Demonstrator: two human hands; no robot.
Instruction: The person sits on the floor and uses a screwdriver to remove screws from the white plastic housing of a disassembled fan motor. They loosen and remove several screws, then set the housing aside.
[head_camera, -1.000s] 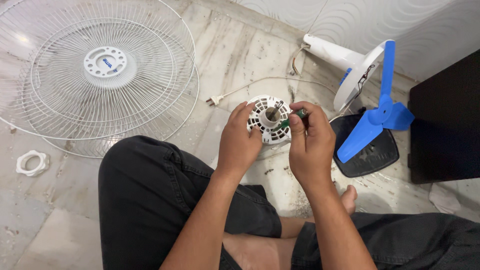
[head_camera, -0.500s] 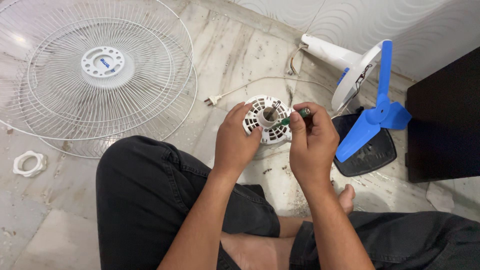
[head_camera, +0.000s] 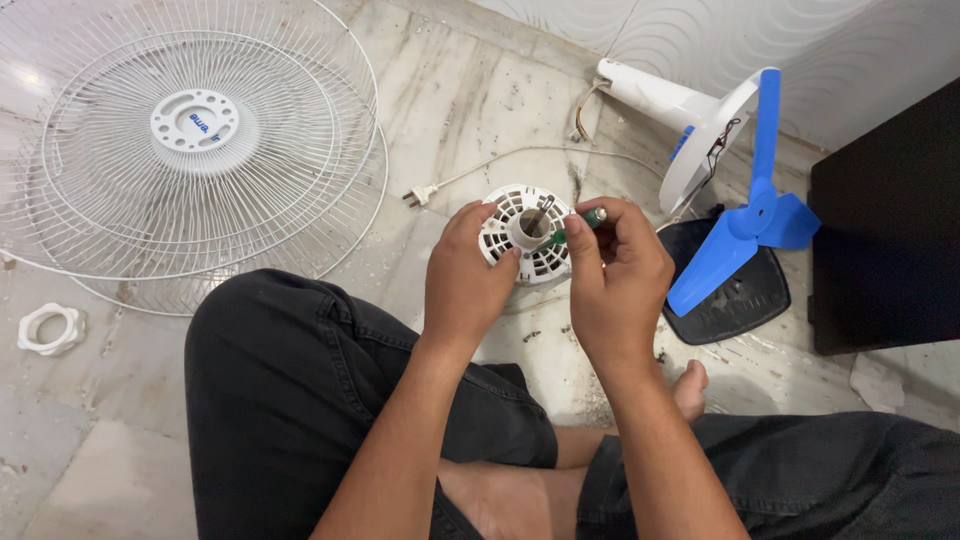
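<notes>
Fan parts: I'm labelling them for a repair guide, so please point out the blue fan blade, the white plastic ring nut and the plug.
Blue fan blade (head_camera: 752, 222): head view, on the hub where the blades meet.
White ring nut (head_camera: 48, 329): head view, on its rim.
Plug (head_camera: 419, 196): head view, on its body.

White slotted motor housing (head_camera: 520, 235), green-handled screwdriver (head_camera: 580, 225), blue fan blade (head_camera: 745, 225), white wire guards (head_camera: 190, 150)

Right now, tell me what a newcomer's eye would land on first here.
At centre, the left hand steadies a white vented motor housing while the right hand holds a green-handled screwdriver at its middle. At upper left, two white wire fan guards lie stacked on the marble floor. At right, a blue fan blade stands out against a dark base.
</notes>
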